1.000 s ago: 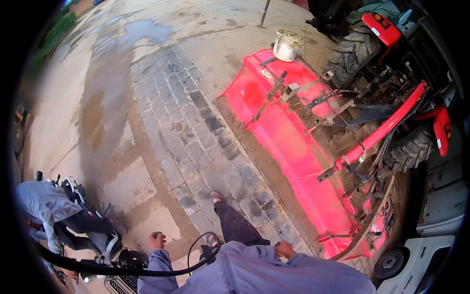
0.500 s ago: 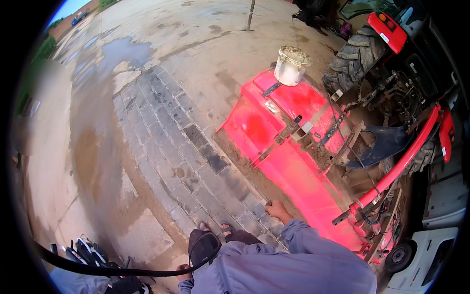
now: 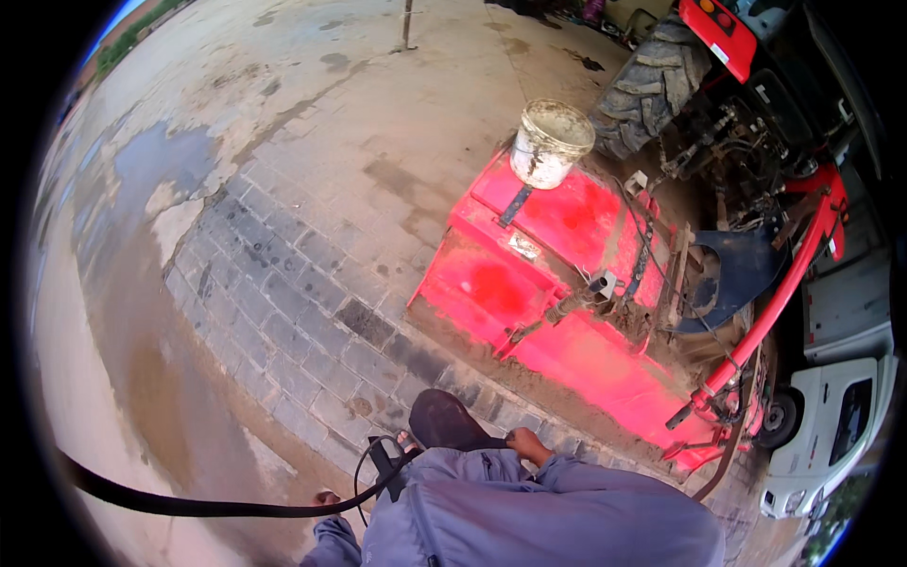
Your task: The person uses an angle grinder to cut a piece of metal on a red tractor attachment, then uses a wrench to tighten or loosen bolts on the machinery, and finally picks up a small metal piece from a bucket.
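Note:
Beside my raised right knee, my right hand (image 3: 527,444) hangs low with its fingers curled in; nothing shows in it. My left hand (image 3: 327,498) is at my left side, small in view, with its fingers too unclear to read. To my right lies a red, mud-stained tractor implement (image 3: 491,283), apart from both hands. On its far end stands a dirty white bucket (image 3: 551,151). A black strap (image 3: 189,507) crosses the lower left toward my waist, where a thin black cable (image 3: 361,472) loops.
Grey paving bricks (image 3: 302,331) run along the implement. Wet, muddy ground and a puddle (image 3: 170,165) lie to the left. A tractor tyre (image 3: 652,90) stands behind the bucket, and a white vehicle (image 3: 820,425) is at the right. A thin post (image 3: 406,24) rises far ahead.
The view has shifted and turned, and the bucket looks nearer. My knee has come forward. My right hand is now beside it, and my left hand has swung forward from my side.

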Demonstrator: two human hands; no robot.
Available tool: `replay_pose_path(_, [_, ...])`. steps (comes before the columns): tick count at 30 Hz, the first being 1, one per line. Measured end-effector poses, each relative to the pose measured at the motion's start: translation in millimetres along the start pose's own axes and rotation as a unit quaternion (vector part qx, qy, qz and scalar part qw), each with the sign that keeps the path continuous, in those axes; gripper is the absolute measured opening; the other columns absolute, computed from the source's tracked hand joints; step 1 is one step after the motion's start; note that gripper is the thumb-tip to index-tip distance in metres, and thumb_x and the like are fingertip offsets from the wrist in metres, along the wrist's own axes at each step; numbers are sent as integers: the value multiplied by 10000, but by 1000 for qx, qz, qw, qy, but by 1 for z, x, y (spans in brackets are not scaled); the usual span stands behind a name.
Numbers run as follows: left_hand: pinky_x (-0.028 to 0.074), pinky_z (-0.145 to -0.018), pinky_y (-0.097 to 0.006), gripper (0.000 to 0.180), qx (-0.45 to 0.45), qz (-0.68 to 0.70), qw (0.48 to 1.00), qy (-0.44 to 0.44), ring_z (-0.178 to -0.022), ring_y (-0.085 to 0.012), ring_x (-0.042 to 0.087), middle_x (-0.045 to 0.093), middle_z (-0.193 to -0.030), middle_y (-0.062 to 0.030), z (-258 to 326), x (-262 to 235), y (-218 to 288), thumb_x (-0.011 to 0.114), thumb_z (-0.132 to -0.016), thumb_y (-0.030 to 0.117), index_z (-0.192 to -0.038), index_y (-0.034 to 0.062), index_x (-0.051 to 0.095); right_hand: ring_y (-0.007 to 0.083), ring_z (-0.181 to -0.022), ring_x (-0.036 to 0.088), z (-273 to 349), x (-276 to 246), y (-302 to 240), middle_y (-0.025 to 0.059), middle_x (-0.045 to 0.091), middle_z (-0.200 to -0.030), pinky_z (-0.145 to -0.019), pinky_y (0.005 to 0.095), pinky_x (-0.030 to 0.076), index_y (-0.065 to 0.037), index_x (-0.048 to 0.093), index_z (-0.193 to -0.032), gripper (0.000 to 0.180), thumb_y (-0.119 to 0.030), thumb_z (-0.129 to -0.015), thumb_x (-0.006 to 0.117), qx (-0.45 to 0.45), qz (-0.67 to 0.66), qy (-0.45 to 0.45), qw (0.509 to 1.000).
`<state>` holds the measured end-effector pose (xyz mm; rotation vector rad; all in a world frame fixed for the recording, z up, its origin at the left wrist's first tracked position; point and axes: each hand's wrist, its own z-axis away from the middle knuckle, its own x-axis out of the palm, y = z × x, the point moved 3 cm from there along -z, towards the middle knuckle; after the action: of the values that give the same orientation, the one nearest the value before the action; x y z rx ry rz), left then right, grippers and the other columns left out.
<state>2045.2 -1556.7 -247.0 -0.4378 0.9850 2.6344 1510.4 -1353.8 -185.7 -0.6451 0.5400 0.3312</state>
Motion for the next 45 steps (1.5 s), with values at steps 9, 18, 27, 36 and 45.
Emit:
replay_pose_path(9, [460,-462,-275,216,164,3,983,-81,-575,-177,605,656,-793,-111,-183,57,328,621,-809,153,-976,16,613,208,-575,689,-97,-31,-47,133,700,-687,-567,328,564,-3,732,-733,216,-172,-731,597,207,-78,-4,975])
replay_pose_path(18, [545,-629,-361,261,292,-452,836,-108,-685,-225,675,702,-811,-119,-286,48,386,639,-828,234,-932,-2,680,203,-566,671,-283,-170,-286,128,661,-613,-551,344,514,27,691,-756,218,-184,-765,633,38,-237,128,962])
replay_pose_path(27, [523,-543,-361,241,195,-361,891,-194,-640,-235,665,701,-817,-143,-427,113,558,629,-838,271,-906,50,695,191,-553,675,-342,-148,-281,128,675,-642,-536,319,539,42,699,-778,229,-177,-774,631,260,-249,149,921])
replay_pose_path(36, [443,-407,-331,252,197,-311,905,-214,-510,-209,584,659,-772,-109,-574,302,919,645,-826,173,-1031,34,602,270,-656,695,-386,-170,-386,159,689,-711,-614,375,551,-18,729,-787,336,-334,-781,615,289,-396,195,850])
replay_pose_path(45, [432,-438,-271,175,358,-369,748,-420,-523,-119,550,614,-676,-45,-419,553,1026,622,-826,150,-911,-1,650,287,-771,702,-409,-145,-401,138,715,-841,-723,399,575,-53,738,-821,175,-163,-724,644,459,-535,158,692])
